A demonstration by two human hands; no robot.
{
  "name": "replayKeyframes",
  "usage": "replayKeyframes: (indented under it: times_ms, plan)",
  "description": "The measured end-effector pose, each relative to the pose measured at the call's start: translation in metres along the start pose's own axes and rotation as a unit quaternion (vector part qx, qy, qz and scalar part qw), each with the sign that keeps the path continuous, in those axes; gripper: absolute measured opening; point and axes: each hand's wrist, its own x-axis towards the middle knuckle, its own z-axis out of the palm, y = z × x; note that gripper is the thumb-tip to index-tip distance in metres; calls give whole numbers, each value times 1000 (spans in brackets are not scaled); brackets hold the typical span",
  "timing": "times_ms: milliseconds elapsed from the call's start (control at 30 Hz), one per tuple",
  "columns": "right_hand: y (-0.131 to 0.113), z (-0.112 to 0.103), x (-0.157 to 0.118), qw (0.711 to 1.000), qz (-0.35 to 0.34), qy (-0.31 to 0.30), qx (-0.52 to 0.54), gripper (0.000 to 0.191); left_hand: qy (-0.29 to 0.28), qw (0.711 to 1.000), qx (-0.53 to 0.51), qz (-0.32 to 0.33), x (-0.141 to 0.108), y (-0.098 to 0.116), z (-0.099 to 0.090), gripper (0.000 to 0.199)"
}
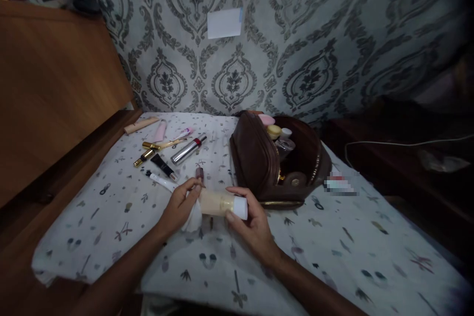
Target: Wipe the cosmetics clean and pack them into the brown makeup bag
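A beige tube point(215, 203) with a white cap lies sideways between my hands, above the patterned white cloth. My right hand point(254, 224) grips it at the cap end, thumb below and fingers above. At the tube's other end, my left hand point(182, 206) pinches a white tissue point(193, 217) against it. Just beyond my left fingers is a small mauve-brown item point(200, 173). Behind my right hand stands an open brown bag point(252, 158), holding a yellow-lidded jar point(274, 132), a pink item point(266, 119) and other containers.
Left of the bag lie a silver tube point(188, 149), a black tube point(164, 166), a white tube point(162, 180), gold-and-black items point(144, 157), brushes, a pink item point(160, 131) and a beige one point(141, 125). A wooden panel point(59, 89) borders the left.
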Motion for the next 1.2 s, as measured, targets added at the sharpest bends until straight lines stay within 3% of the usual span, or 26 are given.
replayKeyframes:
  times_ms: [333,533,600,700,800,900,1000,1100,1200]
  plan:
    - [-7,3,-2,994,26,-38,101,52,12,996,-31,-78,-5,6,3,52]
    - [-26,-15,-3,991,-53,-58,107,42,25,988,-64,-136,-10,6,12,57]
    - [-36,-29,-5,990,-71,-45,116,39,23,995,-39,-92,-8,12,14,55]
    - [-54,-62,-8,989,-100,10,110,37,11,997,68,24,0,32,15,42]
    - [-75,-101,-7,978,-168,108,51,36,1,970,185,156,11,61,19,26]
    - [-95,-136,-2,953,-224,196,-48,31,-27,909,267,320,24,91,31,22]
    - [-111,-159,5,929,-239,246,-140,28,-40,817,345,461,42,114,50,31]
    - [-120,-170,12,908,-234,263,-228,31,-55,745,402,530,60,124,69,38]
    - [-126,-175,18,895,-235,254,-281,37,-85,725,412,545,70,124,84,36]
